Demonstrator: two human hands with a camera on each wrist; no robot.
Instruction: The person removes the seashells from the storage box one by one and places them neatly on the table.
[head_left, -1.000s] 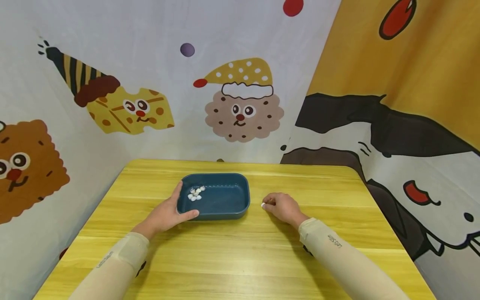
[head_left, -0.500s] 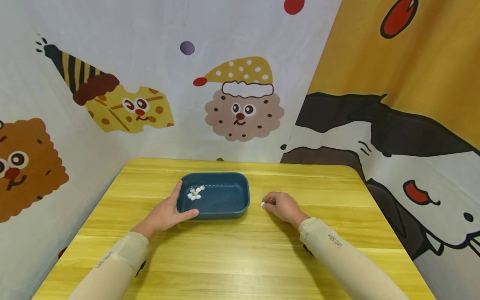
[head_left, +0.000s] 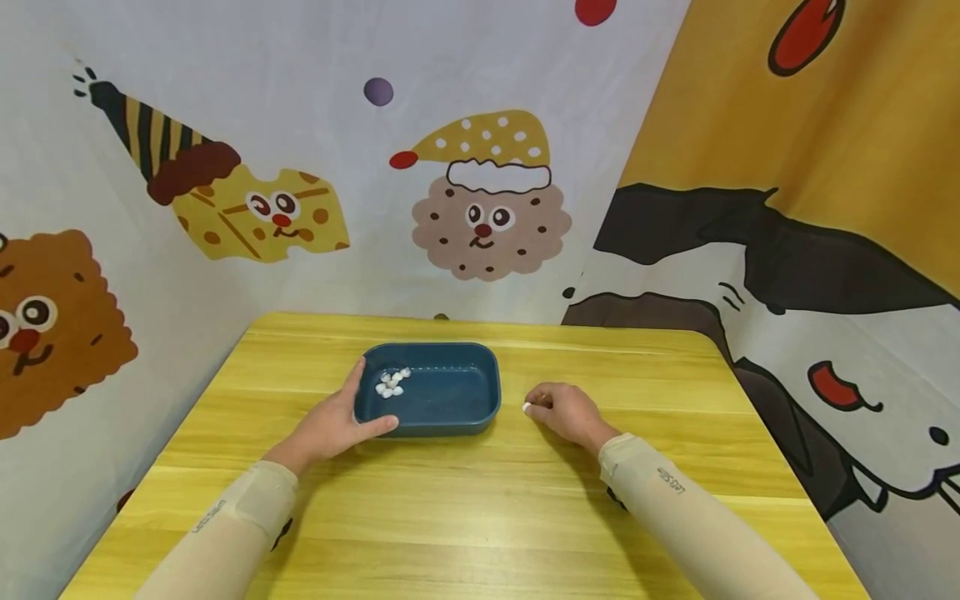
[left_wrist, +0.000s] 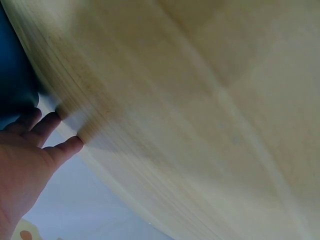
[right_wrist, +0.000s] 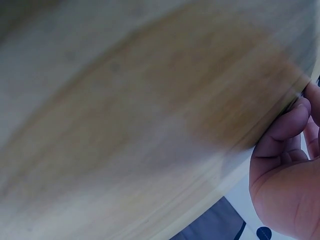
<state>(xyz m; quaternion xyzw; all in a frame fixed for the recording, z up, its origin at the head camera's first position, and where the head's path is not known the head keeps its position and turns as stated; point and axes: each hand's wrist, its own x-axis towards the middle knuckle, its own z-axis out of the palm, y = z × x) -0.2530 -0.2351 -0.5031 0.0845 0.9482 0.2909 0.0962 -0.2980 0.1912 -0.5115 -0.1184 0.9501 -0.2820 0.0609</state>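
Observation:
A dark blue rectangular dish stands toward the back of the table. Several small white lumps, too small to identify, lie bunched at its left end. My left hand rests against the dish's left end, thumb along the front wall and a finger up at the left rim. From the left wrist, its fingers look extended beside the blue wall. To the right of the dish, my right hand pinches a small white piece low over the table. In the right wrist view, curled fingers hide that piece.
The yellow wood-grain table reaches its back edge just behind the dish. A printed cloth with cartoon figures hangs around the back and sides.
Both hands, the dish and the white lumps keep their places. Only the head view has shifted slightly.

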